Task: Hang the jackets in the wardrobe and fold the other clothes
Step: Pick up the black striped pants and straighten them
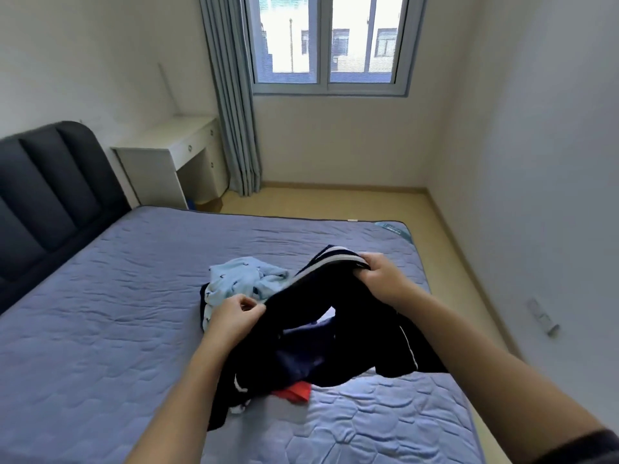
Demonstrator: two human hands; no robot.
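Two hands: both are holding one dark navy garment (351, 316) above the bed (100, 313), with the forearms reaching in from the lower edge of the view.
Left hand (234, 311): is pinching a dark edge of the garment between thumb and curled fingers, just in front of the light blue garment (241, 279).
Right hand (382, 274): is gripping the striped band (330, 259) at the garment's upper end with fingers curled over it. It is sitting higher and farther from the camera than the left hand.
Dark navy garment: is hanging slack between the two hands and trailing down onto the bed near the camera. Thin white piping is showing along its lower edges. What kind of garment it is cannot be told.
Striped band: is showing pale and dark stripes and arching from the right hand toward the left hand.
Light blue garment: is lying crumpled on the bed behind the left hand, printed with small dark marks and partly covered by the navy cloth.
Red garment (294, 393): is peeking out from under the navy cloth on the near side, lying on the bed.
Bed: is carrying all the clothes on a blue quilted cover. A dark padded headboard (43, 185) is standing at its left end.
Background: a white worktop (167, 142) with drawers is standing beyond the headboard, beside a grey-blue curtain (234, 112) that is hanging at the left of the window (325, 41).
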